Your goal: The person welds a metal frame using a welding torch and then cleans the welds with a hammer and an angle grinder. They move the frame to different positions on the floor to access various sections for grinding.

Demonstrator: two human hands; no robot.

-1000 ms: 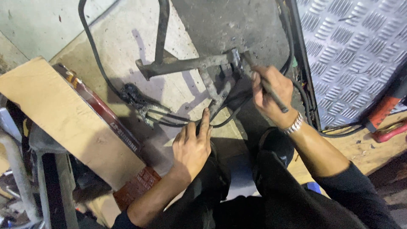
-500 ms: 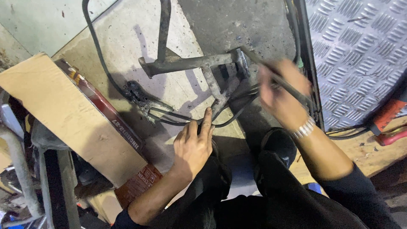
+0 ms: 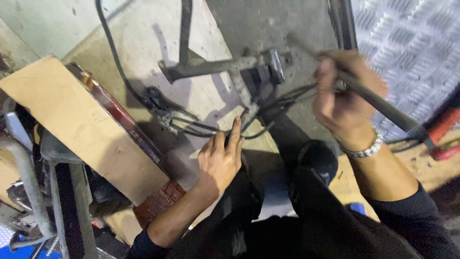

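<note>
1. While the view looks straight down, a pale concrete floor (image 3: 143,43) is seen spread under everything, with a ribbed metal tread plate (image 3: 412,43) laid at the upper right.
2. A flat tan board (image 3: 81,129) is shown lying at the left, and a dark red printed strip (image 3: 120,120) is laid along its right edge.
3. A grey metal bracket assembly (image 3: 230,67) is seen on the floor at centre, and black cables (image 3: 201,127) are looped from it toward the left hand.
4. A long dark rod-shaped tool (image 3: 373,98) is held up in the right hand (image 3: 345,100); its fingers are wrapped closed around the shaft, and the tool's far tip is raised near the bracket's right end, though contact cannot be told through the blur.
5. The left hand (image 3: 220,160) is laid flat with its fingers held straight and close together, gripping nothing; the fingertips are touching the cables just below the bracket.
6. A silver bracelet (image 3: 366,148) is worn on the right wrist.
7. A red-handled tool (image 3: 445,134) is glimpsed at the right edge.
</note>
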